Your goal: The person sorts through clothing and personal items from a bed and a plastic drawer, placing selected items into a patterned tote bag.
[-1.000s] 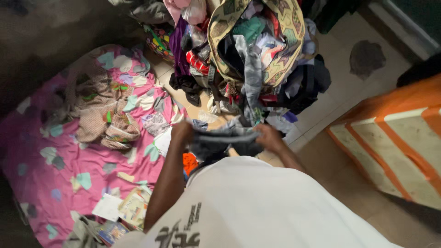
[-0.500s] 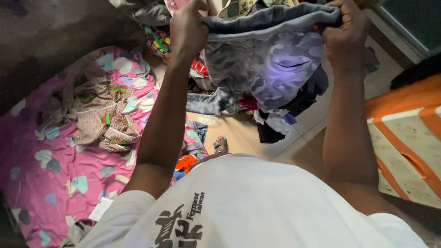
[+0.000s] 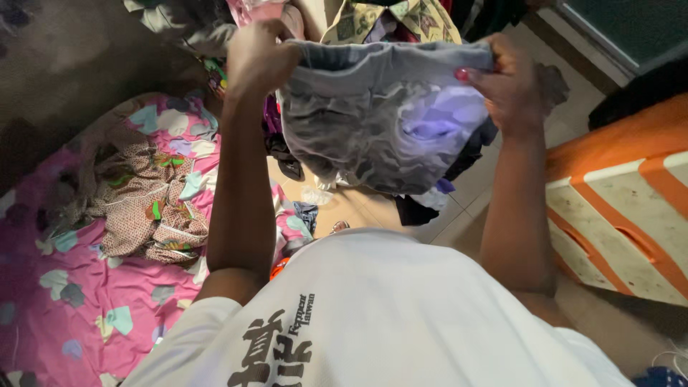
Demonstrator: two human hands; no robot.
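Holding grey camouflage shorts (image 3: 380,122) spread by the waistband, raised over the clothes pile (image 3: 401,18).
Left hand (image 3: 258,54) and right hand (image 3: 502,82) each closed on a waistband corner; the next move likely needs both grips kept level.

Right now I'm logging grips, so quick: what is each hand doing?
Left hand: closed on one top corner of the grey camouflage shorts.
Right hand: closed on the shorts' other top corner.
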